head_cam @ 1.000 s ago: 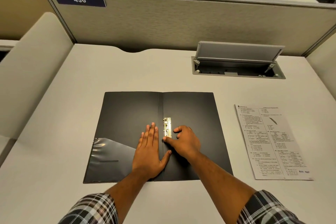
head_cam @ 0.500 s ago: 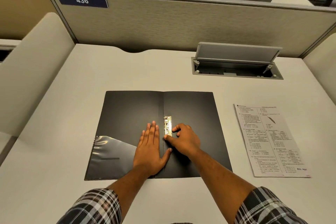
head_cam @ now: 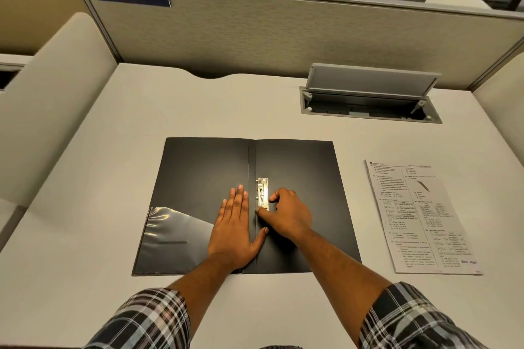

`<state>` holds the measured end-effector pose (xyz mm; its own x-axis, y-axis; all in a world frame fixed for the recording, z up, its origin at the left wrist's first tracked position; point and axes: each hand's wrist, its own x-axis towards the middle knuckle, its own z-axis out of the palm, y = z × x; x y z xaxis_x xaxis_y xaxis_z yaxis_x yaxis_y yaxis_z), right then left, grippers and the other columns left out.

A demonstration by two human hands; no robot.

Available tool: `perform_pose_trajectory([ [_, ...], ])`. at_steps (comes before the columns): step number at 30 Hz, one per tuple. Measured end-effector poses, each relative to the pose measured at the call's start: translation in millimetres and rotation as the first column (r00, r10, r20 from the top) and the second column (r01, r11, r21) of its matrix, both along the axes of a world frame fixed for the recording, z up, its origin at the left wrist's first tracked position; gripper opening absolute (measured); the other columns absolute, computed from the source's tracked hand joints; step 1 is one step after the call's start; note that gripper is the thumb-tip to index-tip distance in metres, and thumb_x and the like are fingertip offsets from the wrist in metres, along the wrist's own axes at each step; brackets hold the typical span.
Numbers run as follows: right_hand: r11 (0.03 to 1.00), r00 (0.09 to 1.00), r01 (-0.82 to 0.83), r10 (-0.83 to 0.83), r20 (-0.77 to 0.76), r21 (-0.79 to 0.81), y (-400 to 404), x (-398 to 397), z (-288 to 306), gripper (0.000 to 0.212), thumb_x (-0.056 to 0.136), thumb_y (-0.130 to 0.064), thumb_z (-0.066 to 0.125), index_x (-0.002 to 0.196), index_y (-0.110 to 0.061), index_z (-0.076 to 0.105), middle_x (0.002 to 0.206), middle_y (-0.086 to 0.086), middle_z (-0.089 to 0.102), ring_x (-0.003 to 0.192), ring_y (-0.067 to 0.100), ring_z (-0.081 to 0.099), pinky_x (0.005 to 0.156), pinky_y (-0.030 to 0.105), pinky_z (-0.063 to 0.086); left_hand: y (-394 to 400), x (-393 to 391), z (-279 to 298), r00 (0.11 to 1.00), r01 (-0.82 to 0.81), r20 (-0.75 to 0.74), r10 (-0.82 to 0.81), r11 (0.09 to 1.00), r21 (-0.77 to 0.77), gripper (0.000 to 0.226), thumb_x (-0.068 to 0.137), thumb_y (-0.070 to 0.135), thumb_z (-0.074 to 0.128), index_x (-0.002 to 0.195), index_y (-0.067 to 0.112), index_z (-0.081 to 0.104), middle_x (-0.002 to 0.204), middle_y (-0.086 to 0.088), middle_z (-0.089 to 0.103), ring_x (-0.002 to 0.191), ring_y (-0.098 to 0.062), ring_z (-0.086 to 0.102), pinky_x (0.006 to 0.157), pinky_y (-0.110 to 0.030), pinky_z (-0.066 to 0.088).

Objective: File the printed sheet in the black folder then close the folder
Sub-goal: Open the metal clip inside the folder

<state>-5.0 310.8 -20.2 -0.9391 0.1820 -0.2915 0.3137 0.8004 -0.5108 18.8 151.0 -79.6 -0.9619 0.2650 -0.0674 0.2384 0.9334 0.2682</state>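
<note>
The black folder (head_cam: 198,178) lies open and flat on the desk, spine running away from me. A metal clip (head_cam: 262,193) sits just right of the spine. My left hand (head_cam: 234,228) presses flat on the left inner cover, fingers together, thumb across the spine. My right hand (head_cam: 287,214) rests on the right cover, with thumb and index finger touching the lower end and right side of the clip. The printed sheet (head_cam: 419,218) lies flat on the desk to the right of the folder, apart from it and untouched.
A grey cable box with its lid raised (head_cam: 368,93) is set into the white desk (head_cam: 113,150) behind the folder. Partition walls (head_cam: 255,34) close off the back and both sides. A clear pocket (head_cam: 175,232) covers the folder's lower left.
Both hands have stayed in place on the folder. My right fingers have shifted slightly along the clip. The view has tilted a little.
</note>
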Motion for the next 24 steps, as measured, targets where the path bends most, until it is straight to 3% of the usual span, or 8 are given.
perform_pose_trajectory([
  [5, 1.000, 0.999, 0.014, -0.013, 0.029, -0.025, 1.8, -3.4, -2.5, 0.042, 0.072, -0.066, 0.064, 0.093, -0.030, 0.056, 0.093, -0.008, 0.059, 0.075, 0.011, 0.058, 0.056, 0.021, 0.040, -0.2, 0.6, 1.3, 1.000, 0.008, 0.001, -0.008, 1.000, 0.000, 0.098, 0.088, 0.081, 0.018, 0.157, 0.017, -0.009, 0.166, -0.001, -0.015, 0.152, -0.019, -0.015, 0.123, -0.041, 0.002],
  [11, 0.990, 0.997, 0.035, -0.026, 0.066, -0.138, 3.5, -7.1, -2.7, 0.036, 0.084, -0.065, 0.056, 0.079, -0.030, 0.058, 0.074, -0.009, 0.062, 0.067, 0.012, 0.059, 0.057, 0.024, 0.043, 0.5, 0.8, 3.9, 1.000, 0.008, -0.003, -0.008, 1.000, -0.003, 0.098, 0.088, 0.081, 0.017, 0.157, 0.018, -0.011, 0.166, -0.001, -0.016, 0.152, -0.020, -0.015, 0.124, -0.041, 0.000],
  [14, 0.956, 0.991, 0.094, -0.062, 0.119, -0.277, 3.6, -9.5, 0.6, 0.038, 0.090, -0.060, 0.057, 0.073, -0.026, 0.056, 0.070, -0.005, 0.059, 0.064, 0.011, 0.053, 0.059, 0.028, 0.042, 0.7, 1.0, 4.8, 1.000, 0.008, -0.008, -0.008, 1.000, 0.002, 0.097, 0.088, 0.081, 0.017, 0.157, 0.018, -0.011, 0.166, -0.002, -0.016, 0.152, -0.020, -0.015, 0.124, -0.041, 0.001],
  [17, 0.863, 0.969, 0.222, -0.146, 0.198, -0.454, 5.1, -14.3, 8.4, 0.034, 0.089, -0.050, 0.063, 0.074, -0.020, 0.059, 0.070, 0.001, 0.058, 0.067, 0.015, 0.050, 0.064, 0.036, 0.042, 1.3, 1.3, 6.5, 1.000, 0.004, -0.004, -0.004, 1.000, 0.006, 0.098, 0.087, 0.081, 0.017, 0.157, 0.018, -0.011, 0.166, -0.001, -0.016, 0.152, -0.019, -0.016, 0.124, -0.041, 0.002],
  [20, 0.806, 0.955, 0.257, -0.127, 0.268, -0.534, 2.2, -21.9, 19.6, 0.032, 0.091, -0.041, 0.066, 0.078, -0.011, 0.071, 0.078, 0.008, 0.072, 0.072, 0.018, 0.061, 0.070, 0.037, 0.048, 1.6, 1.5, 7.9, 1.000, 0.003, 0.003, -0.003, 1.000, 0.014, 0.098, 0.087, 0.082, 0.017, 0.157, 0.018, -0.010, 0.166, 0.000, -0.016, 0.152, -0.020, -0.016, 0.124, -0.041, 0.002],
  [24, 0.749, 0.950, 0.279, -0.121, 0.289, -0.601, -2.3, -35.7, 30.8, 0.028, 0.095, -0.039, 0.064, 0.088, -0.015, 0.078, 0.087, -0.001, 0.078, 0.078, 0.018, 0.071, 0.072, 0.033, 0.056, 1.5, 2.3, 8.8, 1.000, 0.000, 0.003, 0.000, 1.000, 0.020, 0.098, 0.087, 0.082, 0.017, 0.157, 0.018, -0.010, 0.166, 0.000, -0.016, 0.152, -0.020, -0.016, 0.124, -0.041, 0.002],
])
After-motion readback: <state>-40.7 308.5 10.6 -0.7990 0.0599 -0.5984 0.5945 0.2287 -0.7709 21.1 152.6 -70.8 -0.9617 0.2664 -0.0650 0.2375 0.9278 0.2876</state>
